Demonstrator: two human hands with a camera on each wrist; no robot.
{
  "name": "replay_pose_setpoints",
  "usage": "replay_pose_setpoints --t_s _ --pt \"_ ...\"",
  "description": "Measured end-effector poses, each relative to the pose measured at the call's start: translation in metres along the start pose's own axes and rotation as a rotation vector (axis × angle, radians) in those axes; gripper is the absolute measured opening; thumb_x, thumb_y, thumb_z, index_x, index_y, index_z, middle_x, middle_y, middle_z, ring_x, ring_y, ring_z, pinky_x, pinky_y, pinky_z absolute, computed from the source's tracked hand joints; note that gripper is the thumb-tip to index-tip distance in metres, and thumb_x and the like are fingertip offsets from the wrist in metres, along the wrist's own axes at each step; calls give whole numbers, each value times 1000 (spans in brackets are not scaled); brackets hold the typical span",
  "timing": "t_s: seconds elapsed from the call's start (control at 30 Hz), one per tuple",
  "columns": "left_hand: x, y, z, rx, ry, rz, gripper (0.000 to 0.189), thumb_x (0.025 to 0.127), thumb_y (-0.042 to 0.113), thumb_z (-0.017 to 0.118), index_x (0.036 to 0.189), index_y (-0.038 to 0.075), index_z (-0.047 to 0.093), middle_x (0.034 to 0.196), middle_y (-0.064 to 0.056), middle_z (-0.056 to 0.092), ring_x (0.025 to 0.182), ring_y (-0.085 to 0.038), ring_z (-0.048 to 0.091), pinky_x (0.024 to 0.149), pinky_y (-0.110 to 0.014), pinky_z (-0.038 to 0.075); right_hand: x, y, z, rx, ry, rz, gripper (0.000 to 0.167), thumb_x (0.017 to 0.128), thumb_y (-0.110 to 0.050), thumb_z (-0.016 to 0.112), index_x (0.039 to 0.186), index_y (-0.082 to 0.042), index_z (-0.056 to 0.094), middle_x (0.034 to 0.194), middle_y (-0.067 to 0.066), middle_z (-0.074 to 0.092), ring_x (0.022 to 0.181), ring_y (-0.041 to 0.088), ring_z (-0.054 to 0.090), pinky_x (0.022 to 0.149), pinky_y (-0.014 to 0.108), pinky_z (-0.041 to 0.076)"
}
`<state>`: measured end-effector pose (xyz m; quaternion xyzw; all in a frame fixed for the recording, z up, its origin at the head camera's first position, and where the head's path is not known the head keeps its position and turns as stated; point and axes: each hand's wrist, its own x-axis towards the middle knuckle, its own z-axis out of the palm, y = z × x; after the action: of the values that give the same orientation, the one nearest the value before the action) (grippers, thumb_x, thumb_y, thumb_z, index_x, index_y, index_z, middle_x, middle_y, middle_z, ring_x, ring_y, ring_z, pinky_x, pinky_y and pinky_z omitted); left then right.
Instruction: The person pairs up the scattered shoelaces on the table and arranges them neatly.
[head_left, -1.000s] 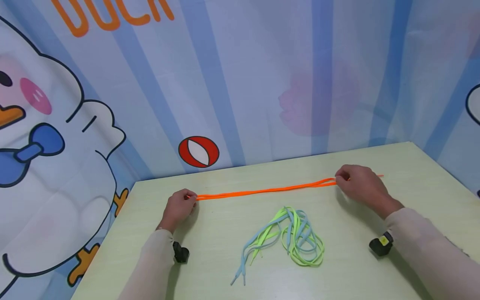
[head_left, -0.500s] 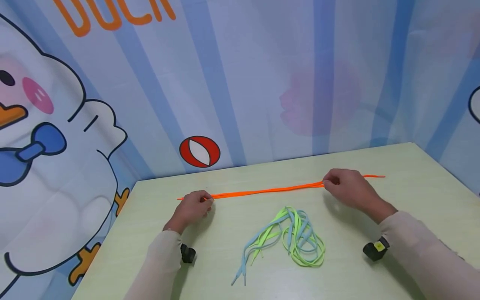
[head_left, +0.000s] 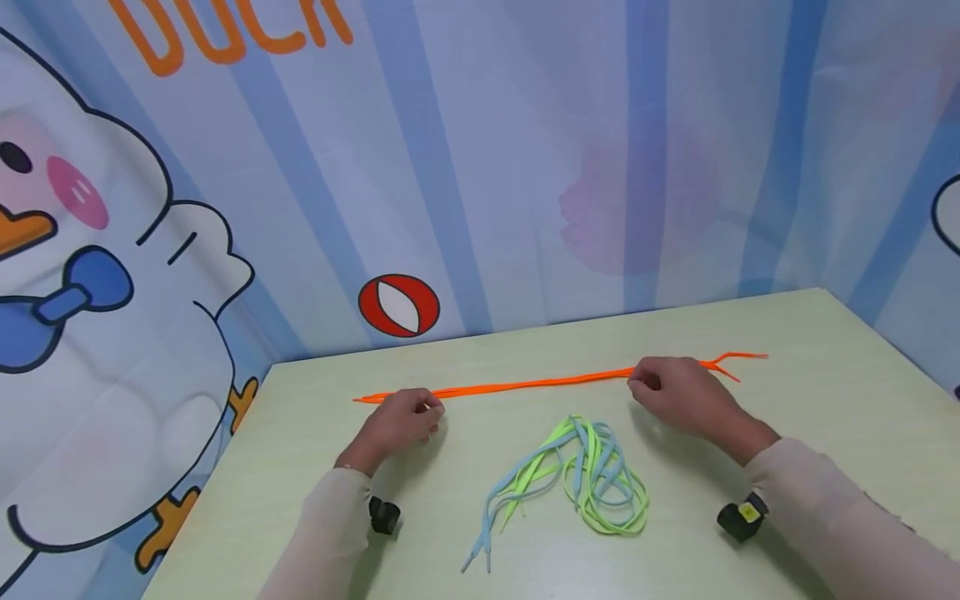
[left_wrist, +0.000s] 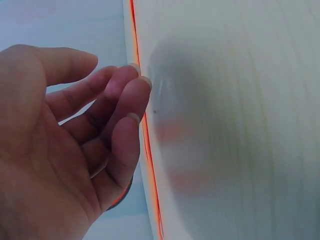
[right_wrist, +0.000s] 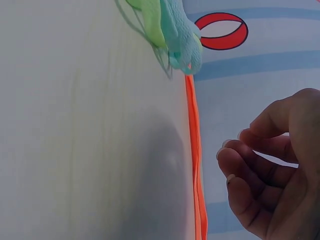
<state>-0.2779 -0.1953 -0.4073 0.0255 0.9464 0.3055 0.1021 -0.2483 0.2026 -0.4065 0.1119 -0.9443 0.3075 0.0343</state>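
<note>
Two orange strands (head_left: 517, 386) laid straight on the table (head_left: 442, 492)

Orange strands run side by side, nearly straight, across the far half of the table, below the backdrop's (head_left: 517, 167) lower edge. Right end forks into two separate tips; left end tapers to a point past the left hand (head_left: 399, 423). Each hand hides a short stretch of them in the head view.

Pile (head_left: 594, 457) of tangled laces, pale blue and lime green, sits nearer the wearer, between the hands and apart from the orange strands. Loops bunch at its right; blue tips trail toward the lower left. In the right wrist view the pile overlaps the far part of the orange line.

Backdrop is striped blue, with a duck print (head_left: 97, 400), a red-and-white ball print (head_left: 399, 305) and orange letters (head_left: 225, 37). Black wrist cameras (head_left: 385, 517) hang under both beige sleeves (head_left: 832, 504).

Left hand reaches in from the lower left, fingers loosely bent, thumb well apart from them. Fingertips overlap the orange line in the left wrist view; cannot tell whether they touch it.

Right hand (head_left: 697, 400) comes in from the lower right, back up, fingers bent, thumb tip close to the index tip. Its wrist view shows the orange strands beside the fingers, not between them. Contact between thumb and index: cannot tell.
</note>
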Motion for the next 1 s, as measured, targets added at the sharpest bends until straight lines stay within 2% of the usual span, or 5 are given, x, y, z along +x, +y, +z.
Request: replay_pose_setpoints --t_s 0.2,0.57,0.77,0.87,1.0 --pt "-7 7 6 13 -43 25 14 99 25 63 106 15 70 86 0 65 75 -20 62 69 -34 50 -2 -8 10 13 2 -46 14 94 -16 60 99 -8 70 75 -2 58 64 17 50 60 33 43" --pt "-14 24 16 0 -126 61 16 99 28 64 107 17 70 87 -1 65 77 -21 62 69 -35 50 -4 -15 18 49 -20 -50 14 94 -16 57 99 -10 69 74 -3 58 62 16 51 61 34 44" --pt "-18 29 16 -16 -183 131 19 99 30 62 112 17 70 91 -1 67 80 -21 63 70 -36 50 -8 -16 23 85 -20 -25 16 94 -16 58 101 -9 71 84 -3 64 65 16 54 62 34 46" --pt "-19 28 15 -52 -181 156 20 100 29 60 112 15 69 91 -2 67 80 -22 64 71 -36 50 -9 -17 25 84 -31 -29 18 95 -18 60 104 -9 73 91 -2 67 70 15 54 63 33 47" --pt "-18 27 18 -105 -174 152 21 100 28 61 113 12 68 91 -3 67 79 -22 64 72 -36 50 -11 -22 31 69 -83 -27 22 95 -18 62 111 -9 73 98 -2 69 78 15 57 68 33 49"
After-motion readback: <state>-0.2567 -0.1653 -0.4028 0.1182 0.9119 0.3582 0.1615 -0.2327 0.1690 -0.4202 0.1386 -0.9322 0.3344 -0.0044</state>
